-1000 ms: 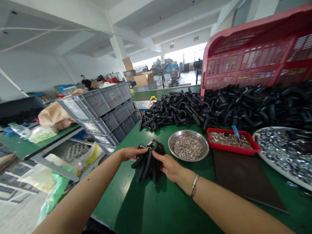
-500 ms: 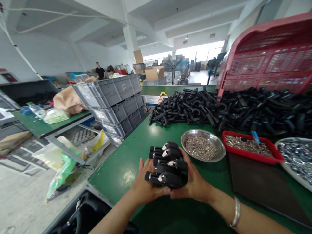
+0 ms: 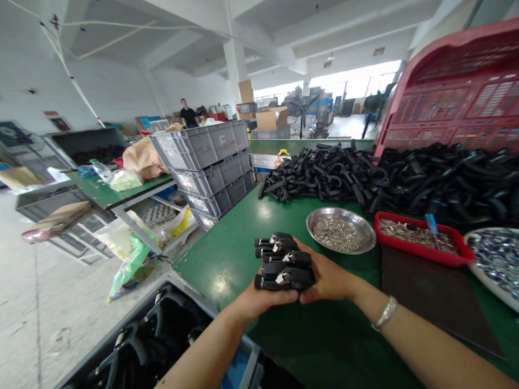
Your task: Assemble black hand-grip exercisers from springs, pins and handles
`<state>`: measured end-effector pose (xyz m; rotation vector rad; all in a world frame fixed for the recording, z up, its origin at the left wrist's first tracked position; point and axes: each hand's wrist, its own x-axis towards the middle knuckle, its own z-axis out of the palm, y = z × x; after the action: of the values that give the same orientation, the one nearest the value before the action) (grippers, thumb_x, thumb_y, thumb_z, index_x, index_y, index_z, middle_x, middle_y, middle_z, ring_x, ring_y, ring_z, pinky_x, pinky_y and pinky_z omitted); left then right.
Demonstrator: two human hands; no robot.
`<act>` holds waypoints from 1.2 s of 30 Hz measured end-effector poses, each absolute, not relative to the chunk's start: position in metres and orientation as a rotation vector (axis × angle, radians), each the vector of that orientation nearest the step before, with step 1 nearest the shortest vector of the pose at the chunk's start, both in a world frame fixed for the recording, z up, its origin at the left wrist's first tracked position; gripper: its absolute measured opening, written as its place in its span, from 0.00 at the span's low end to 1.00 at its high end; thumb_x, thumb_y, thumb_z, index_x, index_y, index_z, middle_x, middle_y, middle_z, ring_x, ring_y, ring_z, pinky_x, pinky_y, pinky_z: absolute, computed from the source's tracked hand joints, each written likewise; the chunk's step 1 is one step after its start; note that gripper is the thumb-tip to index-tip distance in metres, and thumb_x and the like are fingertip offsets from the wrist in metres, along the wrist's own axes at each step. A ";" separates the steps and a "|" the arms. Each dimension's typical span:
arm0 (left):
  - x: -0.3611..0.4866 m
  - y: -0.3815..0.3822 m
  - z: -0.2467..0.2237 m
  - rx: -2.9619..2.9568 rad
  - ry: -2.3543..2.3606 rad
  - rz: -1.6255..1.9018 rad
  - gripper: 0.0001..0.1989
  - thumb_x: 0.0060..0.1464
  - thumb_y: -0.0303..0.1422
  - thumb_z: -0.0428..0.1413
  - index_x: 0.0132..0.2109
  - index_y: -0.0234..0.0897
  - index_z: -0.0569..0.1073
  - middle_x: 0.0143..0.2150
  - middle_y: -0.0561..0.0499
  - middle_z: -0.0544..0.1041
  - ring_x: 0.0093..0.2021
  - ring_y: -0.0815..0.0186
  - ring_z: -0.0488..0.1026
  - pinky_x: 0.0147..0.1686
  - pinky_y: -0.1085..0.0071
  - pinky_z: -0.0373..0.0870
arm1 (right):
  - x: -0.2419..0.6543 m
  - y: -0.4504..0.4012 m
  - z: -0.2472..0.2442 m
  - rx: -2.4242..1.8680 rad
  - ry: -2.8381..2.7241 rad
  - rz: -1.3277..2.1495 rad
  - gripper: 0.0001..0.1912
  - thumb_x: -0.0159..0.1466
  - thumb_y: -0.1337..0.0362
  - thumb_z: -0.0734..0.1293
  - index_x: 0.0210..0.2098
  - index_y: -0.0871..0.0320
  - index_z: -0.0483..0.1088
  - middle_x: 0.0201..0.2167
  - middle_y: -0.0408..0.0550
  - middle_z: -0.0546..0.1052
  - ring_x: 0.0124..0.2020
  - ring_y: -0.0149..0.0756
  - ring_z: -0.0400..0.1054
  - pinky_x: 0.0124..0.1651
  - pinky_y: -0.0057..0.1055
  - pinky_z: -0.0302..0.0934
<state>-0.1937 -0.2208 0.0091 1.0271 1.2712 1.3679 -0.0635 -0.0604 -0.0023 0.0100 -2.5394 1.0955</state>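
Snugly, black pieces (image 3: pixel 284 265), against right hand's fingers (image 3: pixel 307 255)

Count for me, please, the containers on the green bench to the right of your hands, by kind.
Steel bowl: 1
Red rectangular tray: 1
Large round tray: 1
Red perforated crate: 1
Total: 4

Bright daylight is let in by the windows (image 3: pixel 351 81) at the far end of the hall, and that area is overexposed to near white. A pale glare is seen on the green counter (image 3: pixel 219 265), and soft shadows are cast below the left hand (image 3: pixel 265 302) and right hand (image 3: pixel 328 278). Strong wide-angle distortion bends the ceiling (image 3: pixel 121 48) and red plastic crate (image 3: pixel 458 92) near the edges.
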 end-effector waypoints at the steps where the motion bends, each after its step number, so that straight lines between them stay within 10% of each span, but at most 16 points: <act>1: -0.192 -0.221 0.008 0.994 1.236 1.409 0.25 0.39 0.39 0.63 0.45 0.33 0.70 0.52 0.43 0.69 0.51 0.55 0.65 0.52 0.58 0.59 | -0.064 -0.057 -0.003 0.041 -2.482 1.157 0.59 0.42 0.41 0.69 0.63 0.55 0.37 0.62 0.57 0.49 0.61 0.50 0.45 0.59 0.50 0.43; 8: -0.213 -0.222 -0.002 1.158 1.290 1.418 0.43 0.39 0.37 0.63 0.61 0.38 0.52 0.53 0.44 0.67 0.53 0.55 0.63 0.54 0.59 0.55 | -0.070 -0.044 -0.009 0.078 -2.486 1.060 0.39 0.56 0.43 0.59 0.60 0.56 0.49 0.60 0.57 0.54 0.61 0.49 0.46 0.59 0.49 0.43; 19: -0.252 -0.208 -0.023 1.669 1.577 1.224 0.63 0.21 0.52 0.64 0.63 0.37 0.45 0.62 0.37 0.48 0.61 0.41 0.41 0.58 0.47 0.34 | -0.069 -0.065 -0.016 0.137 -2.352 1.113 0.37 0.60 0.41 0.46 0.62 0.55 0.46 0.61 0.53 0.52 0.61 0.46 0.46 0.60 0.45 0.42; 30: -0.225 -0.216 -0.030 1.660 1.304 1.453 0.63 0.18 0.51 0.65 0.61 0.40 0.44 0.64 0.40 0.42 0.63 0.45 0.39 0.60 0.52 0.40 | -0.068 -0.060 -0.008 0.044 -2.355 1.314 0.38 0.59 0.39 0.47 0.58 0.57 0.55 0.54 0.55 0.64 0.54 0.47 0.58 0.54 0.44 0.52; 36: -0.236 -0.213 -0.021 1.559 1.124 1.263 0.73 0.20 0.45 0.67 0.62 0.43 0.22 0.65 0.39 0.43 0.63 0.49 0.44 0.60 0.52 0.38 | -0.070 -0.059 -0.020 0.084 -2.296 1.398 0.38 0.57 0.38 0.50 0.58 0.56 0.56 0.55 0.54 0.63 0.55 0.48 0.56 0.56 0.45 0.49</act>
<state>-0.2355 -0.2131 -0.0206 1.5594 1.1243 1.2634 -0.0699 -0.0585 -0.0200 0.0835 -2.2957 1.3978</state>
